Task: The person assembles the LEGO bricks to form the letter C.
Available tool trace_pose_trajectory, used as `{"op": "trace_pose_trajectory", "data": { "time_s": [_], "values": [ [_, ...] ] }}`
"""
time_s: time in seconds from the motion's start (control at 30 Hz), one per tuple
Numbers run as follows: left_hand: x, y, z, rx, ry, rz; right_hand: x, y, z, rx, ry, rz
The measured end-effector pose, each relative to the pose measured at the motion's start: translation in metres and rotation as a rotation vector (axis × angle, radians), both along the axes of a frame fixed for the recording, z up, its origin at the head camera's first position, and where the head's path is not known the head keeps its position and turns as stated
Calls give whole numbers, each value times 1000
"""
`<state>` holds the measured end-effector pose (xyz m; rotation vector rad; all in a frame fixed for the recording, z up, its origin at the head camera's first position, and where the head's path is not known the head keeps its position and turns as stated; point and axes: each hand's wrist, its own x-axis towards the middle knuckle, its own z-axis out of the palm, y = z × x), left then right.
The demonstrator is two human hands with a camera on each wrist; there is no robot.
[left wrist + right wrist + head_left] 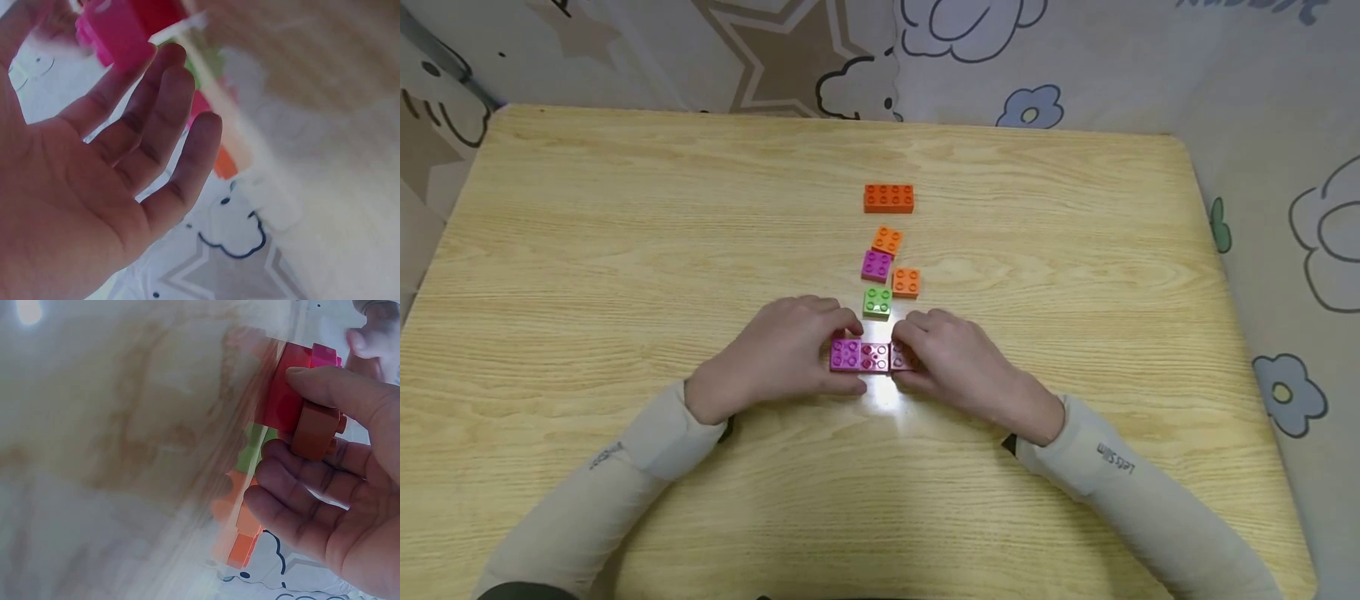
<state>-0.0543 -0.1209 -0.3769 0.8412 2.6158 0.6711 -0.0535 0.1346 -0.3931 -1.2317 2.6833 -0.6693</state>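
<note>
A magenta building block sits over the left part of a red building block. Around the magenta block is my left hand, its thumb in front and its fingers behind; the left wrist view shows those fingers loosely extended. My right hand pinches a small brown building block between thumb and fingertips, right at the right end of the red block. In the head view the hand partly covers the brown block.
Behind the hands, a green block, an orange block, a purple block and another orange block lie close together. Farther back is a longer red-orange block. Patterned walls border the wooden table.
</note>
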Motion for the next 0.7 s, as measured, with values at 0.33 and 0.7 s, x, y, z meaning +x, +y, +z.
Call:
{"op": "trace_pose_trajectory", "data": {
  "time_s": [0.33, 0.7],
  "values": [
    [-16, -13, 9, 127, -76, 53, 0, 1, -1, 0, 3, 0],
    [-35, -19, -6, 295, -137, 123, -1, 0, 0, 21, -13, -7]
  ]
}}
